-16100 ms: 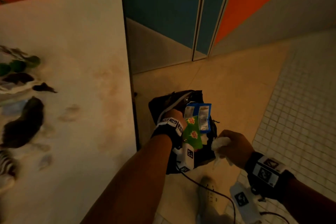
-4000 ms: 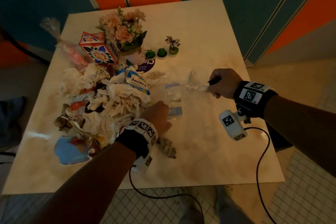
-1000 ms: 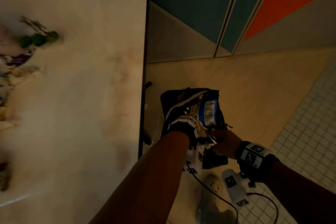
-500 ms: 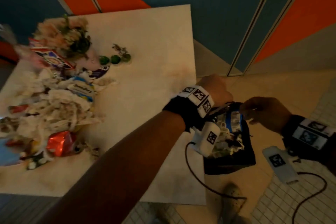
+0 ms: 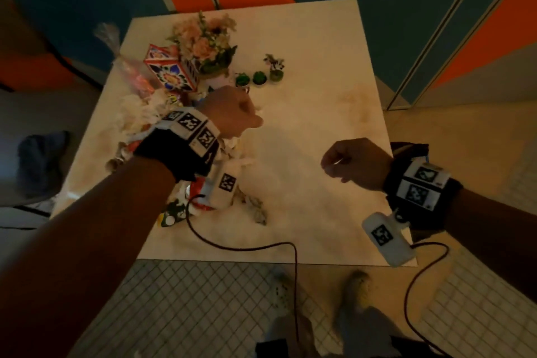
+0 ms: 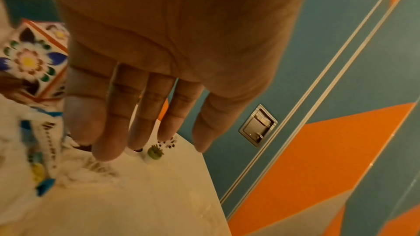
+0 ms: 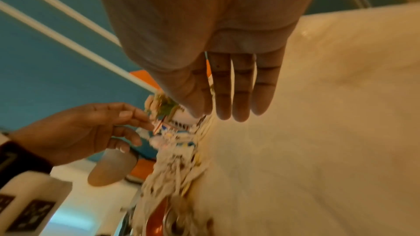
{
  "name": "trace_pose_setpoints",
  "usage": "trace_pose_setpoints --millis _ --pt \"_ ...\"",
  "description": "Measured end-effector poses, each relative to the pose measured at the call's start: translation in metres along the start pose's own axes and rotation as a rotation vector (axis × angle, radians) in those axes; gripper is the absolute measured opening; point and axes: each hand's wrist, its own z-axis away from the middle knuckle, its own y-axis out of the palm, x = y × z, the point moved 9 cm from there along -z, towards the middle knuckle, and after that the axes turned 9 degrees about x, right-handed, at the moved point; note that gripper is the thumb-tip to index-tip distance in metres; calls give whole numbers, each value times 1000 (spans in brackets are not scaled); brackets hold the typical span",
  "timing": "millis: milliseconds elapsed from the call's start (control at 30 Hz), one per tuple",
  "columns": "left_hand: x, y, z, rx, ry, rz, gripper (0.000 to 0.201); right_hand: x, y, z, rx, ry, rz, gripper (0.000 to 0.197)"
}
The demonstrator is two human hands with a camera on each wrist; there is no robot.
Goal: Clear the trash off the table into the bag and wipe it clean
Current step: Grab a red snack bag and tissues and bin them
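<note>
A heap of crumpled tissues and wrappers (image 5: pixel 139 122) covers the left half of the white table (image 5: pixel 305 96). My left hand (image 5: pixel 232 113) hovers over the heap's far right edge, empty; the left wrist view shows its fingers (image 6: pixel 136 114) straight and relaxed above white tissue trash (image 6: pixel 86 171). My right hand (image 5: pixel 354 163) hangs over the bare right side of the table, and its fingers (image 7: pixel 227 87) are also straight and hold nothing. The black bag (image 5: pixel 406 148) peeks out past the table's right edge, mostly hidden behind my right wrist.
A flower vase (image 5: pixel 206 46), a patterned box (image 5: pixel 168 70) and small green pots (image 5: pixel 258 77) stand at the back of the table. A crumpled scrap (image 5: pixel 255 206) lies near the front. A cable (image 5: pixel 261 247) trails over the front edge. A blue cloth (image 5: pixel 40 160) lies at the left.
Both hands have left the bag beside the table's right edge and come back over the table. The left hand has swung left to the trash heap.
</note>
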Motion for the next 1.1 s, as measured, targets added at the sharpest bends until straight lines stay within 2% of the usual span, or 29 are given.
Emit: trace_pose_setpoints --millis 133,267,400,567,667,767,867,933,1000,1100 --pt "38 0 14 -24 -25 10 21 25 34 -16 104 -3 90 14" --pt "66 33 28 -2 -48 -102 21 37 68 -33 160 54 172 33" --pt "94 71 38 43 -117 -295 48 52 113 -51 287 36 344 64" --pt "118 106 35 51 -101 -568 81 58 159 -76 362 14 555 94" --pt "128 120 30 15 -100 -606 80 55 170 -82 330 57 591 84" --pt "128 120 28 -98 -63 -614 69 55 171 -88 283 48 601 50" --pt "131 120 26 -126 -36 -606 67 50 161 -92 283 81 595 26" --pt "134 119 23 -141 -15 -610 63 51 142 -96 207 94 526 12" --pt "134 116 20 -169 12 -606 52 54 119 -104 105 111 458 8" --pt "138 107 19 -245 24 -554 37 64 99 -121 22 93 443 16"
